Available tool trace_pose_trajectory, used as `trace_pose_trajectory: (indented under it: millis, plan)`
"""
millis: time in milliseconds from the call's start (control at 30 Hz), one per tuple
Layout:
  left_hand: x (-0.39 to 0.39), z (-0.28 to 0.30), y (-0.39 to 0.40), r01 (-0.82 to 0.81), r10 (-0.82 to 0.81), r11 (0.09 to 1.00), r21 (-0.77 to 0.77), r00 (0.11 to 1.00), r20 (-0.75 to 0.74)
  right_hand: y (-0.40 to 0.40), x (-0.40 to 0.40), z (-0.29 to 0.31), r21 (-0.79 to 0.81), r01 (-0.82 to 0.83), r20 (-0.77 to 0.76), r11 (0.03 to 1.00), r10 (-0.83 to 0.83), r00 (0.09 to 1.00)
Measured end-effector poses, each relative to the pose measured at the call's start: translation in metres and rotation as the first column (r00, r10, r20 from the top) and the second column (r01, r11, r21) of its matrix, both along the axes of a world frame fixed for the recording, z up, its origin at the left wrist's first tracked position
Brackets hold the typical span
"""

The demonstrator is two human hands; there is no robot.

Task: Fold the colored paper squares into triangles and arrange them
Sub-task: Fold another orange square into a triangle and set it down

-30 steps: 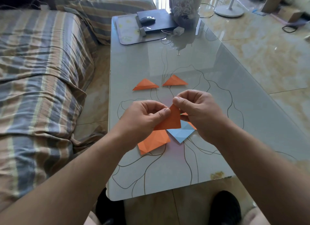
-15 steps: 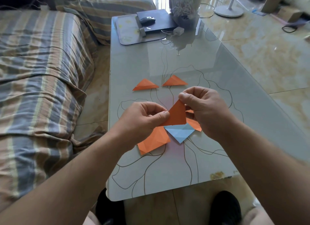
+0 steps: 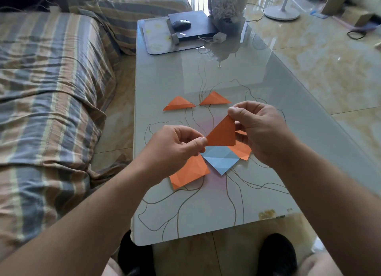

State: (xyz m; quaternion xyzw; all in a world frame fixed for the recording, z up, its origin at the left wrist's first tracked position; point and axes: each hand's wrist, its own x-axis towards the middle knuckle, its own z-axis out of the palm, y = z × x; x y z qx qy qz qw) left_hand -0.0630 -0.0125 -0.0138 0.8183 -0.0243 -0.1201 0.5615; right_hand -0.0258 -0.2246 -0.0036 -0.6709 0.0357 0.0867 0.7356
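Both hands are holding one folded orange paper triangle (image 3: 223, 133) above the glass-topped table (image 3: 243, 73). The left hand (image 3: 175, 150) is pinching the triangle's corner at 9 o'clock between thumb and forefinger, with the other fingers curled. The right hand (image 3: 261, 131) is pinching the top corner at 1 o'clock in the same way. The triangle is standing raised off the table (its long edge is sloping up toward the right hand).

Directly under it, at 6 o'clock, a creased light-blue paper square (image 3: 220, 159) is lying flat, turned on its point. A creased orange paper square (image 3: 188, 171) is lying at 8 o'clock, partly under the left hand. Another orange paper piece (image 3: 242, 151) is showing at 4 o'clock, partly hidden by the right hand. Two finished orange paper triangles are lying side by side at 11 and 12 o'clock: the left one (image 3: 179, 104) and the right one (image 3: 215, 98), apart from each other.
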Motion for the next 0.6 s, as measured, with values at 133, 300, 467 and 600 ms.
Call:
trace_pose_trajectory:
  millis: [133,300,467,600]
  plan:
    - [-0.001,0.001,0.000,-0.006,0.006,1.000,-0.011,1.000,0.006,-0.002,0.002,-0.001,-0.003,0.005,-0.008,1.000,-0.005,1.000]
    - [-0.003,0.008,0.000,0.011,-0.013,0.998,0.056,1.000,0.029,-0.005,0.004,0.000,-0.009,0.004,-0.019,1.000,-0.005,1.000]
    - [-0.001,0.010,0.003,0.064,-0.065,0.997,0.046,0.997,0.033,-0.006,0.005,0.000,-0.001,-0.002,-0.050,1.000,0.001,0.999]
    - [-0.002,0.011,0.004,0.078,-0.079,0.997,0.028,0.997,0.025,-0.007,0.007,0.003,0.039,0.001,-0.090,0.999,0.003,0.996]
